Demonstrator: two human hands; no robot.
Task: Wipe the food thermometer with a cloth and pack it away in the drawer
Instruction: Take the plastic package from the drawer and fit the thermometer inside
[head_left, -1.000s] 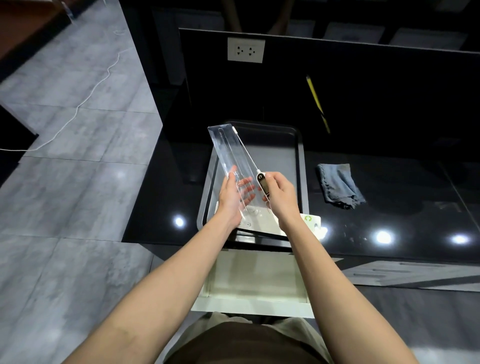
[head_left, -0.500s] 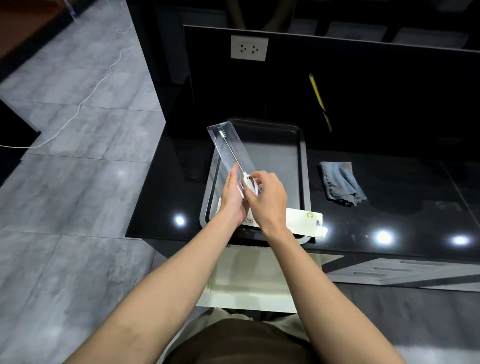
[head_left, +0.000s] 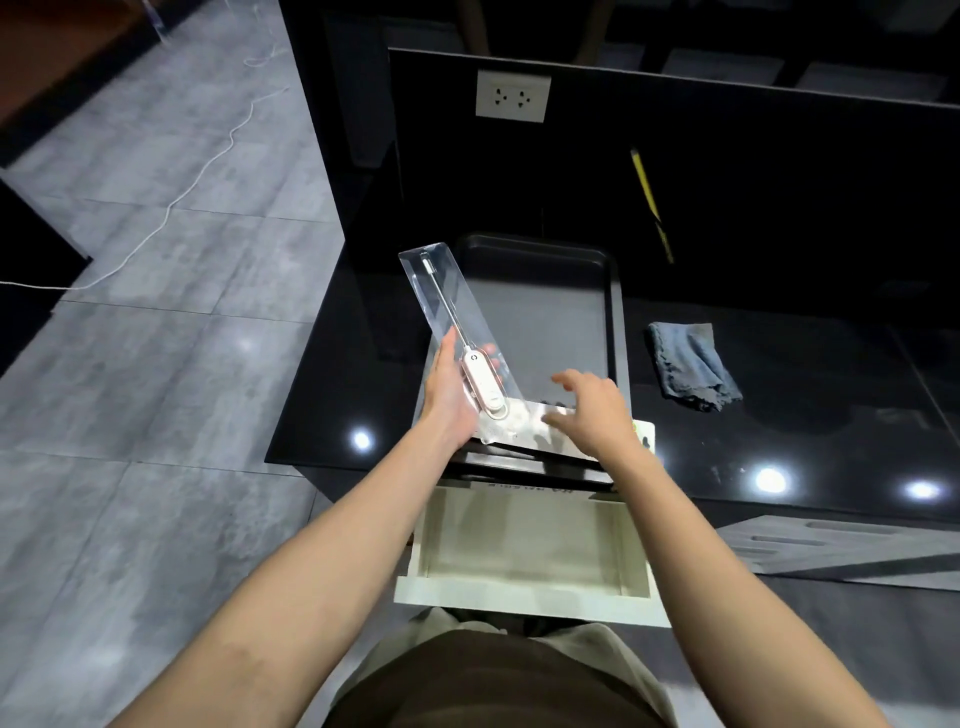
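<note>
Now the left hand (head_left: 451, 395) grips the clear plastic case (head_left: 457, 332) holding the white probe thermometer (head_left: 470, 358), long axis toward eleven o'clock, with the open cream drawer (head_left: 524, 597) at six o'clock and the right hand (head_left: 592, 410) spread and empty nearby.

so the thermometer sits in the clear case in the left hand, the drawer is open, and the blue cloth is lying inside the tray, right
Not quite. The blue cloth lies on the black countertop to the right of the tray, not inside it; the head view shows this. The rest holds: the thermometer sits in the clear case held by the left hand, and the drawer is open.
</note>
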